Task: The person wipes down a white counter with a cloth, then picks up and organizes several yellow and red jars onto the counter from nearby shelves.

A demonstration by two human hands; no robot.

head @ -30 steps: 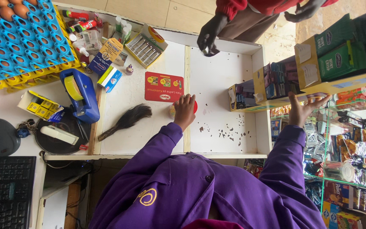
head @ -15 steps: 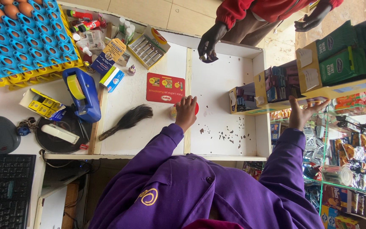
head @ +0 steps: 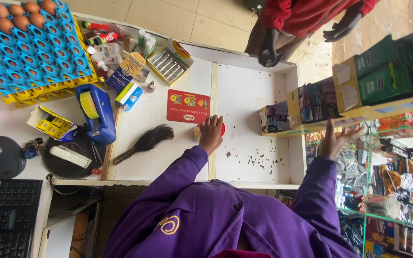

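Head view: looks down on a white worktop (head: 249, 100) and the person's purple sleeves.
Left hand (head: 210, 135): lies palm down on the worktop, fingers loosely curled over a small red round thing (head: 222, 129); only its rim peeks out, so whether it is gripped or just covered I cannot tell.
Red round thing: just below the red printed card (head: 188, 106), at the seam between the two white boards.
Right hand (head: 336, 138): raised with fingers spread, holding nothing, just under the yellow shelf (head: 383, 109) of boxed goods.
Hand brush (head: 144, 142): dark bristles, lying on the worktop near the left hand, not touching it.
Tape dispenser (head: 96, 113): blue, well left of the brush.
Egg tray (head: 29, 48): blue, far left corner, a few brown eggs in its top row.
Crumbs (head: 254, 157): dark specks scattered right of the left forearm.
Other person: in a red top across the worktop, one dark hand (head: 268, 50) hanging at its far edge.
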